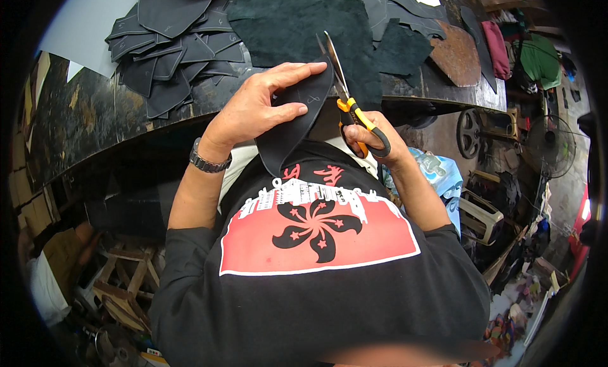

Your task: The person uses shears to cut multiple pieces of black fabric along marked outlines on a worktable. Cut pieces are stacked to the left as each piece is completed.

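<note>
At frame centre, your left hand (253,110) pinches a curved, matte black leather piece (292,123); your right hand (367,135) fingers grip orange-handled scissors (347,97) cutting its edge, below the scuffed dark worktop (82,120).

Even, fairly bright light fills the centre of the frame, with soft shadows under the workbench (95,123) edge at left. Corners fall to black from the fisheye vignette, and straight edges bow near the rim. The bottom centre is smeared and blurred.
</note>
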